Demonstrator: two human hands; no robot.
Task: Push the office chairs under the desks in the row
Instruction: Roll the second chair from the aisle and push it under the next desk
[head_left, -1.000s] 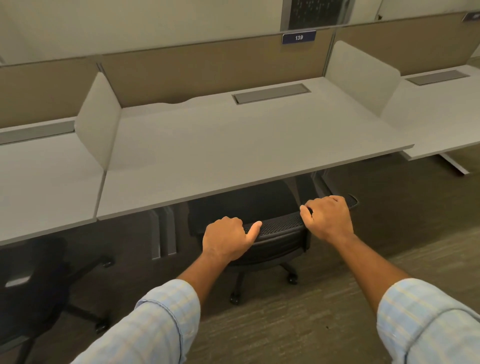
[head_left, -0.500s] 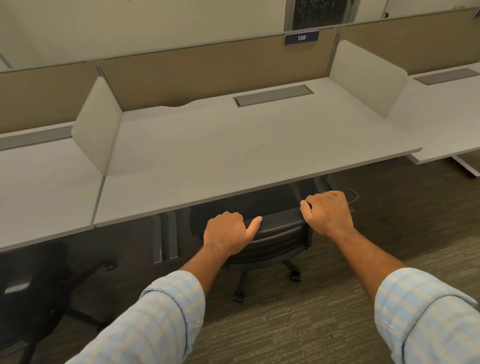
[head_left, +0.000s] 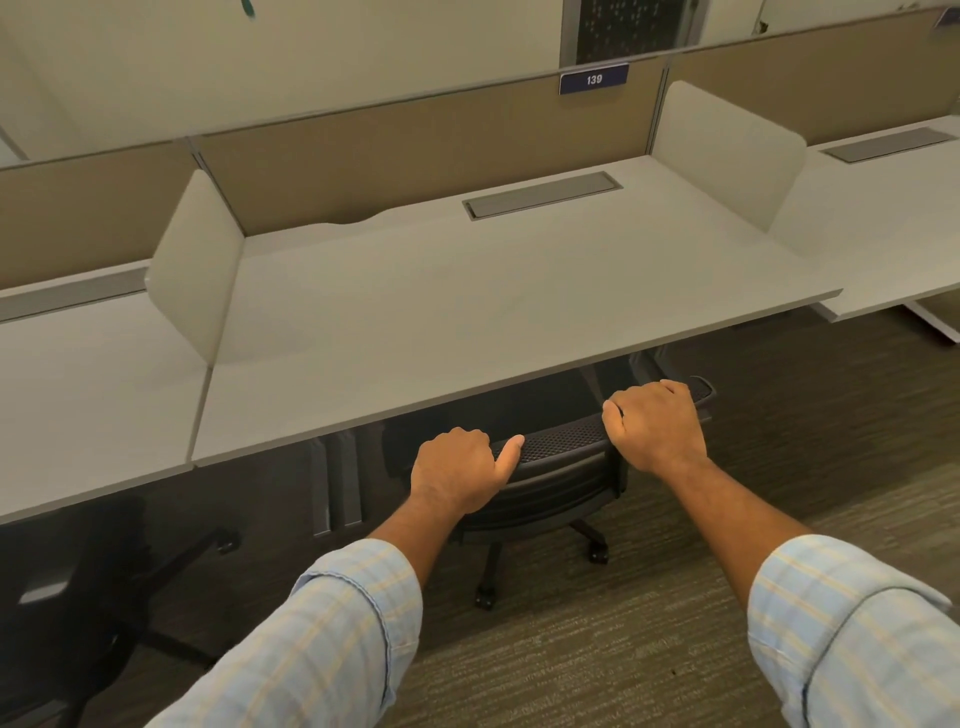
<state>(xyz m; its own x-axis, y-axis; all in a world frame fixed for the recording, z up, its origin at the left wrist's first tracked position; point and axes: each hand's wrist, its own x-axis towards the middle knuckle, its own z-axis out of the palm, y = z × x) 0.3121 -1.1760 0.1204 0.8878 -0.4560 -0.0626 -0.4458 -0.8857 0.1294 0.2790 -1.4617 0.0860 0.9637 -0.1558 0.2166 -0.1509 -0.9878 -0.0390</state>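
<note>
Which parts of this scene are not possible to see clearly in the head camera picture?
- Seat of the chair in the head view: hidden under the desk.
- Fingertips of the left hand and right hand: curled over the chair's top edge, out of sight.
- Second chair at lower left: dark, cut off by the picture's edge.
- Dark panel above sign 139: its marks are too small to read.

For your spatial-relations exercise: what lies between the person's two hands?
In the head view, only the mesh top edge of the chair back spans between the left hand and right hand, both gripping it.
</note>
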